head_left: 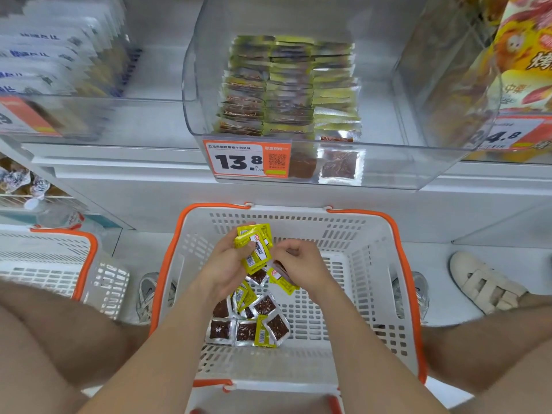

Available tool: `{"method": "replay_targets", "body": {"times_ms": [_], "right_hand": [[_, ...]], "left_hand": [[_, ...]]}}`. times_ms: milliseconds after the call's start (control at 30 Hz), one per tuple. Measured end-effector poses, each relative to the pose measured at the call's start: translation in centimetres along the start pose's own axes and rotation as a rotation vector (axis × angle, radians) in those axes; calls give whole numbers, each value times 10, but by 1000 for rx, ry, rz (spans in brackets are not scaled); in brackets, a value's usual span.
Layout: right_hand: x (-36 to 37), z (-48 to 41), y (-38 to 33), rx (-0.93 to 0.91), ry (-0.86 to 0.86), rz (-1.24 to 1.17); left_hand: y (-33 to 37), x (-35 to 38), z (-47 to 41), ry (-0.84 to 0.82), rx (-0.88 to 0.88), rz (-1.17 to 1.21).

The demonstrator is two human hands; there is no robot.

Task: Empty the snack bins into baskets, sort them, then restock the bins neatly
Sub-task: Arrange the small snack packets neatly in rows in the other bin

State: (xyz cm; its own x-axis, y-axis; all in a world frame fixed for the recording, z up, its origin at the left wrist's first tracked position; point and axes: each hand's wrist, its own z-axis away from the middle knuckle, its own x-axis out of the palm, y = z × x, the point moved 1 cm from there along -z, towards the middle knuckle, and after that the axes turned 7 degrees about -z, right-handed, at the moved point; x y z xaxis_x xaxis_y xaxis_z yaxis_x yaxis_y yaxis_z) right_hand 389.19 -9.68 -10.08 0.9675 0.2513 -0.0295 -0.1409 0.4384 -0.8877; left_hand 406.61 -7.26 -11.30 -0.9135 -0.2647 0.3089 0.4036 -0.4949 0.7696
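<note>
A white basket with an orange rim (370, 258) stands on the floor in front of me. Several yellow and silver snack packets (248, 324) lie loose on its bottom. My left hand (227, 267) grips a small stack of yellow packets (255, 245) above the basket. My right hand (301, 267) is beside it, fingers curled, pinching another yellow packet (282, 280) that hangs below it. Above, a clear plastic bin (373, 162) on the shelf holds neat rows of the same packets (286, 88), with an orange price tag (246, 158) reading 13.8 on its front.
A second white and orange basket (59, 258) sits at the left. Clear bins with other snacks flank the middle bin, blue-white packs (50, 55) left and orange bags (525, 55) right. Another person's beige shoe (484, 282) is at the right. My knees frame the basket.
</note>
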Motion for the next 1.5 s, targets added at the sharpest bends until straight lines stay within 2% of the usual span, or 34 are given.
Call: {"method": "replay_targets", "body": {"times_ms": [100, 233, 333, 467, 600, 733, 767, 833, 900, 967, 1033, 1267, 1400, 1500], "right_hand": [[-2, -5, 9, -14, 137, -70], [-4, -7, 8, -46, 378, -288], [9, -6, 4, 26, 437, -423], [33, 1, 11, -27, 508, 30], [39, 3, 10, -131, 433, 106], [23, 0, 3, -126, 115, -38], [18, 0, 3, -107, 105, -106], [9, -3, 7, -86, 237, -217], [5, -9, 12, -73, 364, -249], [6, -12, 10, -101, 359, -215], [7, -14, 9, -141, 340, -170], [4, -12, 8, -104, 280, -229], [7, -15, 12, -14, 341, -252], [11, -17, 14, 36, 357, -166]], "left_hand": [[3, -4, -2, 97, 25, 44], [-2, -11, -6, 263, 39, 27], [-4, -1, -3, 264, 40, 16], [2, 26, -10, 256, 30, 146], [7, 35, -9, 257, 48, 44], [7, 24, -8, 288, 74, -40], [8, 20, -9, 298, 76, -47], [10, 11, -10, 280, 44, -108], [12, 7, -6, 189, -25, -164], [12, 12, -1, 75, -92, -150], [11, 17, 0, 29, -104, -117], [8, 14, -4, 67, -37, -18], [10, 16, 0, 75, 32, -33], [12, 21, 0, 94, 59, -25]]}}
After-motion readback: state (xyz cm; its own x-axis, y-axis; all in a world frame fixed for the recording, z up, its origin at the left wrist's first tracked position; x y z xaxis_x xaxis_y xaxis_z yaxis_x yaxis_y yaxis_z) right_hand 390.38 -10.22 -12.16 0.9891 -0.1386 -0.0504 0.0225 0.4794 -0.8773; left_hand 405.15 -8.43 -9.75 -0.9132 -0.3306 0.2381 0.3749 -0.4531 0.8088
